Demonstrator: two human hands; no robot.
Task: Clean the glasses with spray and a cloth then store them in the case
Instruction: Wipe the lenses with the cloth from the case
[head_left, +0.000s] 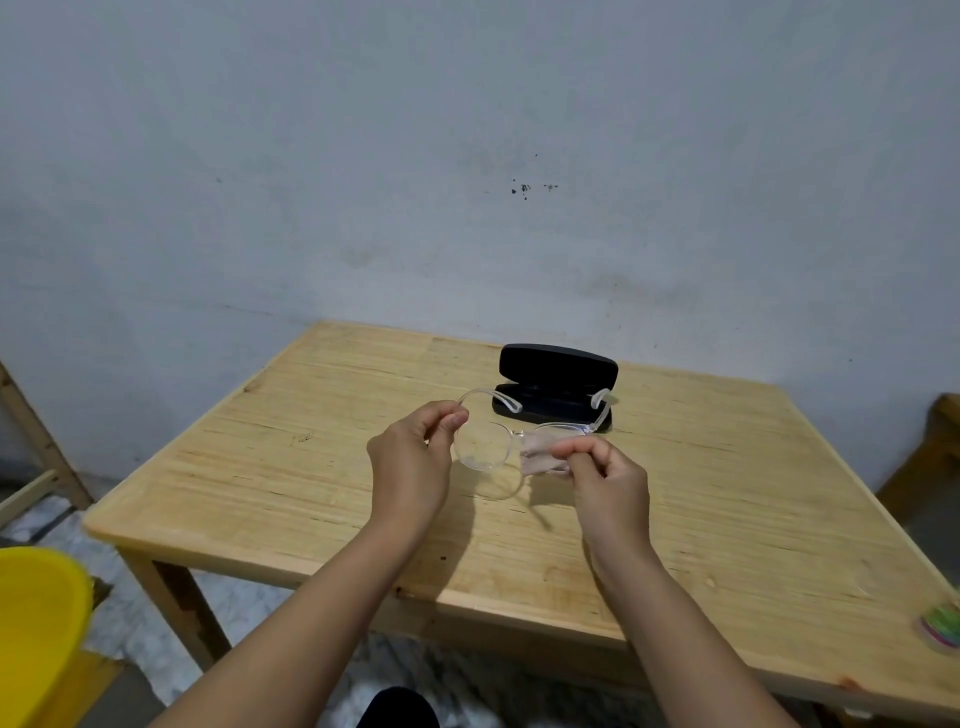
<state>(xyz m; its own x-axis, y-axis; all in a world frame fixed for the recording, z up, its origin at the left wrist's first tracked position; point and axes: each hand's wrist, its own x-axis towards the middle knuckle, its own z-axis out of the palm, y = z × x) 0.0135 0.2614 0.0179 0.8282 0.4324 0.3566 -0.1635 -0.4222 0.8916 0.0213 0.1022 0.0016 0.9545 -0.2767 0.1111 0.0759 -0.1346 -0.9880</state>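
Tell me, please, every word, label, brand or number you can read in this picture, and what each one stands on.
None can be read.
The black case, the clear glasses and the cloth show no lettering.
The colourful object at the table's right edge is too blurred to tell.
The dark specks on the wall are marks, not writing.

The case (557, 384) lies open on the counter (311, 467), toward its far edge by the wall (467, 156). In front of the case, the glasses (498, 452) are held above the counter. The left hand (410, 457) is left of the case and nearer; the right hand (608, 473), with the cloth (540, 457), is in front of the case.
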